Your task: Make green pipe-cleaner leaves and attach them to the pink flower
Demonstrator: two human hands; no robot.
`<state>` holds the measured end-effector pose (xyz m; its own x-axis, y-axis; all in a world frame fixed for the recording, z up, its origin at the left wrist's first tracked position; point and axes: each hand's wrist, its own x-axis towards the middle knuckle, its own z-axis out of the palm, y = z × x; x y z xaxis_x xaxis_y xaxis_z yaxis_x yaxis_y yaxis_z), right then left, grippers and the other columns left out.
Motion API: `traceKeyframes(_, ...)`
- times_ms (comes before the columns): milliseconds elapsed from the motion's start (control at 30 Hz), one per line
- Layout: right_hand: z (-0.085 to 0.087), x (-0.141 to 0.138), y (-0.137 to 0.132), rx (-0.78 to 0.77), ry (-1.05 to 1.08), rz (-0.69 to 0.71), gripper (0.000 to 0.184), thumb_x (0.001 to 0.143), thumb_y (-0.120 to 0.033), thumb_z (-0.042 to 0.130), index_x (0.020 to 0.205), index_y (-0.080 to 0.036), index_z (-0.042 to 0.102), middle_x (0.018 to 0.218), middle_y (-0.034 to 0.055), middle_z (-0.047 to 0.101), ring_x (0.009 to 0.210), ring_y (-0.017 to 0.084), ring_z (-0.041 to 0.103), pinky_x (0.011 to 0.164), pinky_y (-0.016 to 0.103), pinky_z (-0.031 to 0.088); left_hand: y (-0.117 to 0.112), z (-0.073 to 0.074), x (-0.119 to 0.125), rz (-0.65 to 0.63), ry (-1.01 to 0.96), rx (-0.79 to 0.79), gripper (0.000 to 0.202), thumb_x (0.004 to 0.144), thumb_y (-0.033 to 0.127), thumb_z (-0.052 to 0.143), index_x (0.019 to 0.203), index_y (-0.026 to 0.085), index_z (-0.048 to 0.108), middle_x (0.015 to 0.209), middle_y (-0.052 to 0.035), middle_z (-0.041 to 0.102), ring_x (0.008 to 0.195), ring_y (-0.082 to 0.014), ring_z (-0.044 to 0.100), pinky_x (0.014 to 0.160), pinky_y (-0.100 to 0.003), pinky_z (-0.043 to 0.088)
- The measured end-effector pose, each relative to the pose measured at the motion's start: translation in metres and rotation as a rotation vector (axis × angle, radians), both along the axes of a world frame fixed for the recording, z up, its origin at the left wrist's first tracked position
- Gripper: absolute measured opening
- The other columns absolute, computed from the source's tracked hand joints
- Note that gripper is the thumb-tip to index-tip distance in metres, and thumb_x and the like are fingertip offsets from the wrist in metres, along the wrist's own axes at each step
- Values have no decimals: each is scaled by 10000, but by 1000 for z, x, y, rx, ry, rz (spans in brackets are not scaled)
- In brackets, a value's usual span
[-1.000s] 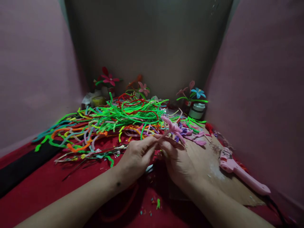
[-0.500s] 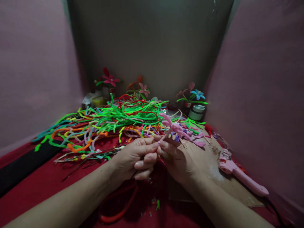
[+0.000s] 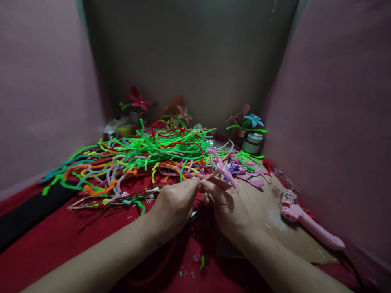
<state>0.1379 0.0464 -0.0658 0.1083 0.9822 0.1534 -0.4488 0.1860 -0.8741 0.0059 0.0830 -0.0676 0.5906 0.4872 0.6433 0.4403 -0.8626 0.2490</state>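
Note:
A pink pipe-cleaner flower point(image 3: 225, 170) stands up from between my two hands, its petals spread to the right. My right hand point(image 3: 227, 205) is closed, with the thumb and fingers pinching its stem point(image 3: 210, 176). Against it, my left hand point(image 3: 177, 205) is closed at the stem's lower end, knuckles up, its fingertips mostly hidden. Below the left hand a small pale, shiny piece point(image 3: 194, 215) shows; I cannot make out what it is. Purple pipe-cleaner pieces point(image 3: 233, 167) and more pink ones point(image 3: 255, 179) lie just behind the flower.
A heap of green pipe cleaners point(image 3: 174, 144) and other colours spreads behind my hands. On the right, a pink glue gun point(image 3: 308, 221) lies on a cardboard sheet point(image 3: 265, 215). Finished flowers point(image 3: 253, 120) and a pale jar point(image 3: 252, 142) stand at the back. A black strip point(image 3: 36, 211) crosses the red cloth.
My left hand has turned over so that its back faces up and its fingers curl out of sight. The flower has tipped a little downward and turned in my fingers.

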Motion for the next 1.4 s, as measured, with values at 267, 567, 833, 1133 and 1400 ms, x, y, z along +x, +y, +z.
traceKeyframes(267,6,3,1,51,-101,75,191,744,-281,598,894,-208,691,864,23,664,795,180,566,723,313,434,-12,36,7,-184,-453,-1255,180,819,326,482,754,165,531,430,81,400,281,-30,285,290,-145,265)
traceKeyframes(567,-3,8,4,42,-11,104,134,713,-258,647,825,-205,698,836,26,650,845,171,555,845,337,392,2,27,-1,-595,-593,-1718,84,813,227,505,872,173,530,498,98,353,293,1,118,242,-121,275)
traceKeyframes(833,-5,1,6,62,19,-11,102,713,-237,630,787,-203,692,782,14,668,832,188,575,797,328,426,-7,18,2,-51,-174,-591,141,798,278,501,775,162,580,623,-3,515,542,-97,468,520,-199,382)
traceKeyframes(1133,1,2,1,101,-134,88,196,753,-226,587,920,-232,688,885,8,663,854,170,560,808,323,413,-7,31,2,-102,-306,-835,172,809,274,479,767,161,602,484,53,413,401,-49,349,397,-157,274)
traceKeyframes(1400,5,4,2,27,-28,156,189,743,-247,594,902,-209,689,754,8,636,681,134,531,718,292,424,-5,31,-1,-430,-582,-1598,176,793,316,540,714,162,507,450,89,379,287,-2,164,269,-123,228)
